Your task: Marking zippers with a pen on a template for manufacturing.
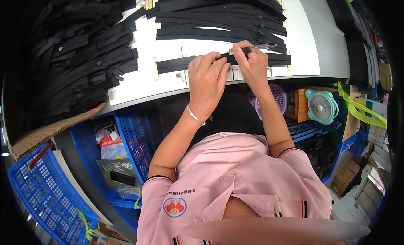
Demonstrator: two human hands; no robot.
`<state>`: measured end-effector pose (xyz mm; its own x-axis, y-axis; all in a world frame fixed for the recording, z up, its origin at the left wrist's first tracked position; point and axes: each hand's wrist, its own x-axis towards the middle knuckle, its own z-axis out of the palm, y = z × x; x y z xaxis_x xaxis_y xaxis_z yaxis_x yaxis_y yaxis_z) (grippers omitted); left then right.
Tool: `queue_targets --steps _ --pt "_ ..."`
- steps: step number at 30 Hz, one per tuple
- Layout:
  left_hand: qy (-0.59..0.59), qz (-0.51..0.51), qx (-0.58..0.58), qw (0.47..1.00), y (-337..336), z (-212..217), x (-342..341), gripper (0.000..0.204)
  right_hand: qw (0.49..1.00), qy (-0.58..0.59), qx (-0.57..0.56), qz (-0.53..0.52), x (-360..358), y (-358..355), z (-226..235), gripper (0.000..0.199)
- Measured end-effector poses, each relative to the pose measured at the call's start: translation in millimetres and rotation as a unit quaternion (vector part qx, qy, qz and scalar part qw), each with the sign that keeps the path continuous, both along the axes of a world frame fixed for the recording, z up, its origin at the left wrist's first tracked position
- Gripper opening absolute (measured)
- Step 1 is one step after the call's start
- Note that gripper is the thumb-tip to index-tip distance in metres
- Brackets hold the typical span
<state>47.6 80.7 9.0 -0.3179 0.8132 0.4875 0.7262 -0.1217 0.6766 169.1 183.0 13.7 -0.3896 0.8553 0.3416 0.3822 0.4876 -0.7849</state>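
Note:
A black fabric strip point(174, 65) lies lengthwise along the near edge of a white board point(301, 43). My left hand point(207, 76) has its fingers bent and closed down on the middle of this strip. Close beside it, my right hand point(253, 65) grips a pen point(263, 47) with a clear barrel, which points off to the right. The right fingertips also rest at the strip, and the pinch there is partly hidden. Farther back on the board, several more black strips point(219, 19) lie in overlapping rows, some with round buttons.
A large heap of black strips point(80, 55) covers the table's left side, above a cardboard edge point(59, 129). Below stand blue plastic crates point(46, 194), one holding bags and a phone point(122, 178). A turquoise fan point(322, 107) and purple basket point(277, 99) sit under the table's right side.

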Motion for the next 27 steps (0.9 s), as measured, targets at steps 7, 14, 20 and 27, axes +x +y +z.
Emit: queue_targets --steps 7,14,20,27 --pt "0.010 0.020 0.004 1.000 10.6 -4.1 2.1 0.011 0.997 0.029 -0.062 0.042 12.7 2.1 -4.4 0.019" --pt "0.011 0.013 0.007 1.000 11.9 -4.1 3.2 0.012 0.996 0.053 -0.031 0.060 8.8 0.7 -2.3 0.021" --pt "0.021 0.019 -0.015 0.999 11.0 -4.4 1.8 0.012 0.985 0.101 -0.099 0.099 31.6 2.6 8.7 0.017" --pt "0.031 0.018 -0.033 0.999 8.7 -0.6 3.2 0.013 0.987 0.099 -0.103 -0.078 95.8 44.5 10.9 0.020"
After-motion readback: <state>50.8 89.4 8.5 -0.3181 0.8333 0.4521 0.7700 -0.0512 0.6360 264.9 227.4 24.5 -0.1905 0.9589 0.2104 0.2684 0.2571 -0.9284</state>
